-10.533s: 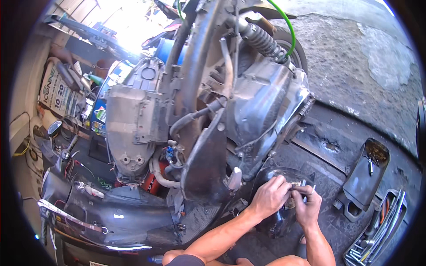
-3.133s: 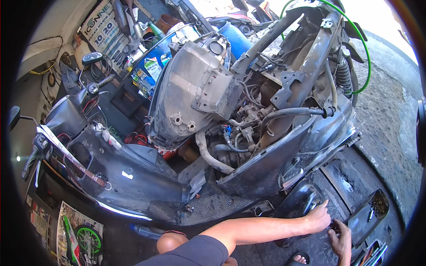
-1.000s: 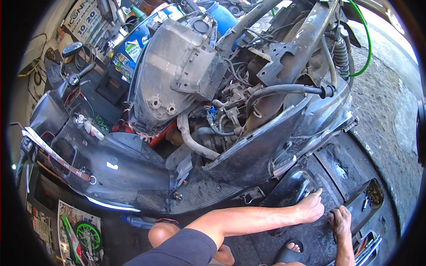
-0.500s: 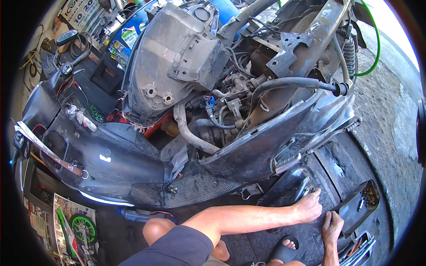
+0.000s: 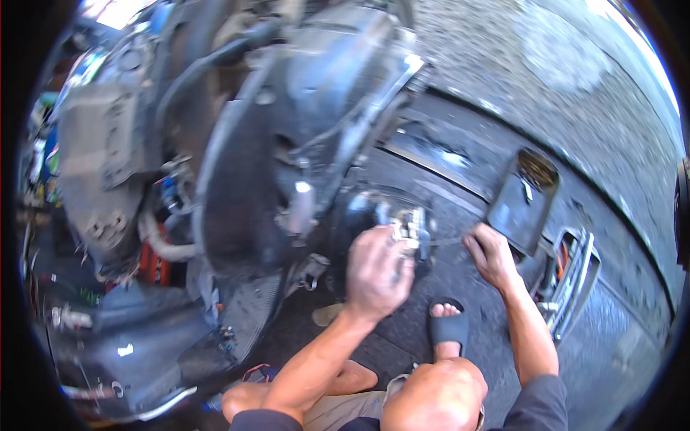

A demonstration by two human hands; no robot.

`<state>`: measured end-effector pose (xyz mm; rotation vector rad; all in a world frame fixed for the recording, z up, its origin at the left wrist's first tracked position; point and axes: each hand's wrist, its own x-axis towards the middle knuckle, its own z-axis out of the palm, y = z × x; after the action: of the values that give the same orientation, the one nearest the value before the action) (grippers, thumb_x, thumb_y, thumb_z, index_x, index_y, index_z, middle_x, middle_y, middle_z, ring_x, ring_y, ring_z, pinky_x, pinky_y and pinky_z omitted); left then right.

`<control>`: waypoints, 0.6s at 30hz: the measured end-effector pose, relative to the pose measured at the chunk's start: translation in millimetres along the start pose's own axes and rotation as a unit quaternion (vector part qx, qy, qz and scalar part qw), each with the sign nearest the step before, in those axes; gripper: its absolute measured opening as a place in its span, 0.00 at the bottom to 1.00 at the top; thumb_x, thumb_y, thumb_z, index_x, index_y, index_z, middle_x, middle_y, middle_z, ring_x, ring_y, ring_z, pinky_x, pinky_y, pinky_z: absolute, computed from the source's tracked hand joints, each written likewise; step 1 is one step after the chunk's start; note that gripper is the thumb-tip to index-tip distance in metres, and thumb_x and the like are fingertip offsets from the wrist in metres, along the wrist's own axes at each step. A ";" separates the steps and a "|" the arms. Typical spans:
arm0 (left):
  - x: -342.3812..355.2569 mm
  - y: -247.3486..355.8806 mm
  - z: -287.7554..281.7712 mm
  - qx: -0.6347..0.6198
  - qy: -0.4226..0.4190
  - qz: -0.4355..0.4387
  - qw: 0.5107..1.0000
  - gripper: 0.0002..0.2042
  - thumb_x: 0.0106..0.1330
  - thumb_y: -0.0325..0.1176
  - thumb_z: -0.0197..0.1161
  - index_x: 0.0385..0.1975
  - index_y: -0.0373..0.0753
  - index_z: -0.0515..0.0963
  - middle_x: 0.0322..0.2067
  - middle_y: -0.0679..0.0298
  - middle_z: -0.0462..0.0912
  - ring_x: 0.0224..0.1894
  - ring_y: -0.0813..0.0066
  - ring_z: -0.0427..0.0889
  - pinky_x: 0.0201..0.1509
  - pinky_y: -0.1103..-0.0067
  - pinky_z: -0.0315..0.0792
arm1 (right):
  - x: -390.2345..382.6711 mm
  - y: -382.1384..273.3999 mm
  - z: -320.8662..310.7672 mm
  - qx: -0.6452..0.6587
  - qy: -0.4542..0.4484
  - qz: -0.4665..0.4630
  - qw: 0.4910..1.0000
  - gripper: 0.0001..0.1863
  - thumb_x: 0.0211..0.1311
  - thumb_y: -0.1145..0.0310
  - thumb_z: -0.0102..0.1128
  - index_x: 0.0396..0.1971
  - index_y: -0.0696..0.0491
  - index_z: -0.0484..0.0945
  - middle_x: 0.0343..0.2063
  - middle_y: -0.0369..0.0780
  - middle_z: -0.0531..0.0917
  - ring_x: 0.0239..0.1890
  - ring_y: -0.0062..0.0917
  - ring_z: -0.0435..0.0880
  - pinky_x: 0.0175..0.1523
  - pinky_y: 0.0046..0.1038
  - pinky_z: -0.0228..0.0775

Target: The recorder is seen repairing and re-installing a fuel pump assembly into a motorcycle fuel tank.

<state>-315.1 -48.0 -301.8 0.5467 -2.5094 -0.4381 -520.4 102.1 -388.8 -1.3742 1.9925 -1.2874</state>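
Note:
A glossy black rounded part, like a tank, lies on the dark floor beside the scooter. A pale metal piece shows at its right side, blurred. My left hand is at this metal piece, its fingers bent and seemingly closed on it, though motion smears them. To the right, my right hand is closed on the end of a thin, rod-like thing that points toward the metal piece. Its exact kind is too blurred to tell.
The stripped scooter fills the left side. A dark tray with small metal parts stands beyond my right hand. Close by is a case of tools. My sandalled foot rests between my arms.
The view has swung right, so the scooter sits further left. My left hand now shows from its back at the metal piece; the hands appear further apart, the thin thing between them.

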 end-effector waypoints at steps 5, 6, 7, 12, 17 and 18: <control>-13.5 -8.4 17.4 -0.026 -0.010 -0.035 0.999 0.19 0.58 0.27 0.67 0.51 0.30 0.77 0.55 0.46 0.77 0.58 0.45 0.75 0.64 0.57 0.70 | -7.2 -8.5 -23.7 0.049 0.129 0.120 0.983 0.04 0.68 0.74 0.60 0.36 0.60 0.80 0.28 0.46 0.81 0.31 0.37 0.82 0.40 0.33 0.74; -11.4 -7.6 19.7 -0.029 -0.014 -0.032 0.999 0.19 0.58 0.27 0.67 0.51 0.30 0.77 0.55 0.46 0.77 0.58 0.45 0.75 0.64 0.57 0.70 | -6.8 -15.0 -21.0 0.063 0.136 0.119 0.981 0.04 0.68 0.74 0.60 0.37 0.60 0.80 0.28 0.46 0.81 0.31 0.35 0.82 0.41 0.32 0.74; -6.0 -7.1 21.9 -0.020 -0.012 -0.026 0.999 0.20 0.58 0.27 0.67 0.52 0.30 0.76 0.56 0.46 0.77 0.59 0.45 0.74 0.65 0.57 0.69 | -3.9 -18.1 -15.5 0.059 0.140 0.092 0.984 0.04 0.69 0.74 0.60 0.37 0.60 0.80 0.29 0.46 0.82 0.31 0.35 0.82 0.40 0.32 0.74; 6.0 -16.8 25.6 0.024 -0.026 -0.035 0.999 0.24 0.56 0.28 0.69 0.54 0.31 0.75 0.57 0.48 0.76 0.63 0.45 0.71 0.69 0.56 0.64 | 11.6 -35.5 0.3 0.067 0.109 0.058 0.990 0.04 0.66 0.75 0.62 0.36 0.59 0.80 0.30 0.46 0.82 0.35 0.41 0.84 0.41 0.35 0.75; 10.5 -19.9 26.8 0.035 -0.026 -0.038 0.998 0.24 0.55 0.28 0.69 0.54 0.31 0.76 0.57 0.49 0.77 0.63 0.46 0.71 0.69 0.57 0.63 | 20.3 -34.2 5.4 0.060 0.086 0.036 0.994 0.05 0.66 0.74 0.62 0.36 0.59 0.81 0.31 0.46 0.83 0.35 0.42 0.84 0.41 0.36 0.75; 11.0 -20.5 27.9 0.034 -0.023 -0.036 0.998 0.24 0.55 0.28 0.68 0.54 0.31 0.76 0.57 0.49 0.77 0.63 0.46 0.71 0.69 0.57 0.63 | 21.8 -34.1 5.8 0.060 0.087 0.034 0.994 0.05 0.66 0.73 0.63 0.36 0.59 0.81 0.31 0.46 0.83 0.35 0.42 0.84 0.41 0.36 0.75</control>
<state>-333.2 -65.4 -328.1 0.6622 -2.5635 -0.3970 -508.1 77.0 -359.1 -1.1651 2.0159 -1.5147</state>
